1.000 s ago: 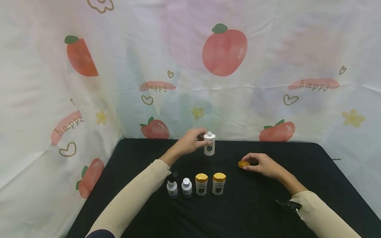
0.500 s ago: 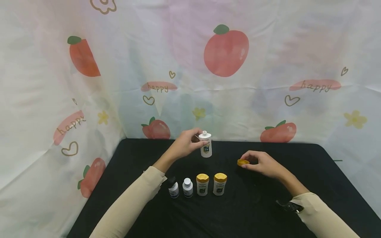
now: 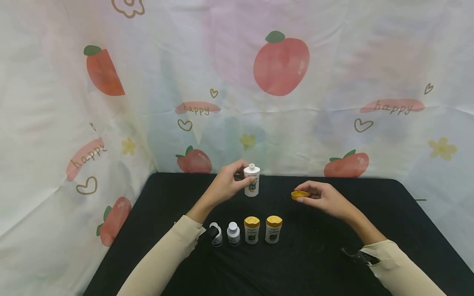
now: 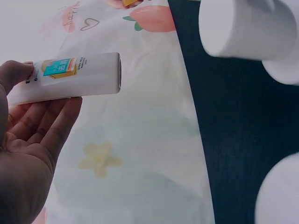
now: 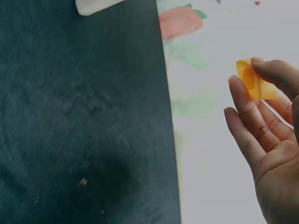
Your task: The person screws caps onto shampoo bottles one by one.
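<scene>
An uncapped white bottle [image 3: 252,185] with a narrow open neck is held upright above the black table by my left hand [image 3: 226,184]. In the left wrist view the thumb lies on one side of the bottle [image 4: 93,74] and the fingers on the other. Off to the right, my right hand [image 3: 329,199] pinches a yellow cap [image 3: 299,195]. Seen from the right wrist, the cap [image 5: 254,79] sits between thumb and fingers, its hollow side showing. Bottle and cap are apart, with the cap slightly lower in the head view.
Two yellow-capped white bottles, one left [image 3: 252,231] and one right [image 3: 273,230], stand nearer on the black table [image 3: 296,263]. Left of them is a small white-capped bottle [image 3: 233,234], and another [image 3: 218,239] partly hidden by the left wrist's camera. A printed curtain [image 3: 222,61] hangs behind.
My left hand has drawn the open bottle a little to the left. My right hand has raised the yellow cap slightly and turned it more level.
</scene>
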### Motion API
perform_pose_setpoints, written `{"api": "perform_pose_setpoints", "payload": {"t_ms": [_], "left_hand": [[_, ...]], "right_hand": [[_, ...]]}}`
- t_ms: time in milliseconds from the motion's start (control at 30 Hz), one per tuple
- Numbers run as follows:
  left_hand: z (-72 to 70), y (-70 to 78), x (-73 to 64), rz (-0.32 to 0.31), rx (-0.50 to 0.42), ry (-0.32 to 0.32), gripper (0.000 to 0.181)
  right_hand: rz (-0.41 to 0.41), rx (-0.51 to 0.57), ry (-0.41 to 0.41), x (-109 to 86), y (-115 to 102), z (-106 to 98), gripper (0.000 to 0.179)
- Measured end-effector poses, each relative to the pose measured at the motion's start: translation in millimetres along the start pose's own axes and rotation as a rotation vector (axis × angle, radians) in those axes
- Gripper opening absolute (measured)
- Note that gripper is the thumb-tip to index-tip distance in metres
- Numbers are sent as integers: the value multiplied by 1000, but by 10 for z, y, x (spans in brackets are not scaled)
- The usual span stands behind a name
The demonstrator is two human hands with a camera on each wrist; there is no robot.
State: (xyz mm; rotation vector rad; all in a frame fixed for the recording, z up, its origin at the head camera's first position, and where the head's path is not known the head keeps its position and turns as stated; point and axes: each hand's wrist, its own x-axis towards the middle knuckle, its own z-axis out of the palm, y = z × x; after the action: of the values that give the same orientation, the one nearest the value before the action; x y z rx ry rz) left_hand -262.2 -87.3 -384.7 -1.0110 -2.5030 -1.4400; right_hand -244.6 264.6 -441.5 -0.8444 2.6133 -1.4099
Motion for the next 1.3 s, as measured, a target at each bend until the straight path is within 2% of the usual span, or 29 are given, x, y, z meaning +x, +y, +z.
{"api": "perform_pose_setpoints", "payload": {"t_ms": [133,533,900,1300], "left_hand": [[12,7,-46,-9,-12,13,22],[47,93,-168,-22,-47,40,24],[109,175,-243,-37,-90,13,27],[139,234,-267,-37,-104,5,28]], "right_hand": [[-22,10,4,24,-89,13,28],[-111,-56,20,63,-294,16,31],[-119,-77,42,110,-544,30,29],[-240,-88,8,186,-714,2,35]]}}
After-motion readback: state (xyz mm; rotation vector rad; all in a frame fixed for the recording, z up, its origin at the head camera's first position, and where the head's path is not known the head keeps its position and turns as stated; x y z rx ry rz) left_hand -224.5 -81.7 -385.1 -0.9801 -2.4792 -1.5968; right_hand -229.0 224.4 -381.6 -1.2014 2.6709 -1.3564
